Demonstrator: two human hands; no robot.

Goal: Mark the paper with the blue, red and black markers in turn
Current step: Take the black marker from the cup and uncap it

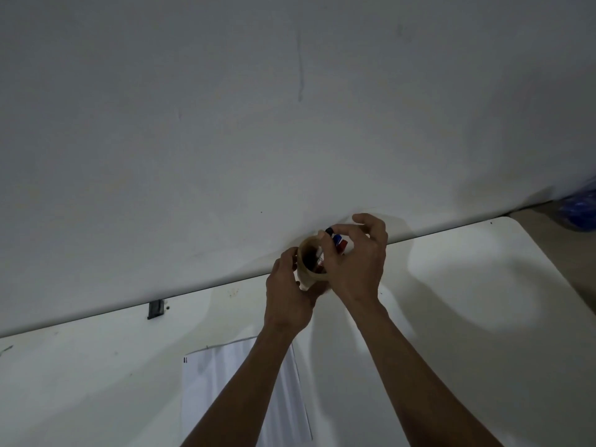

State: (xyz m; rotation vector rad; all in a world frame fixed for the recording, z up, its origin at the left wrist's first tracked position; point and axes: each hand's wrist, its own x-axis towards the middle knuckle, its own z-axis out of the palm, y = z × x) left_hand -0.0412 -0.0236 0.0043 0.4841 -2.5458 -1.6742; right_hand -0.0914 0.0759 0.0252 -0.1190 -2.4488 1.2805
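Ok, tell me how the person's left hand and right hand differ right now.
The left hand wraps the side of the tan paper cup, steadying it; the right hand pinches markers at the cup's mouth. The left sits lower and nearer the white paper sheet; the right reaches higher, toward the wall. Both are bare and meet at the cup.

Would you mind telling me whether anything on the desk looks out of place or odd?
Slightly: the cup of markers is tipped toward the camera in the left hand, and the paper lies askew to the table edge.
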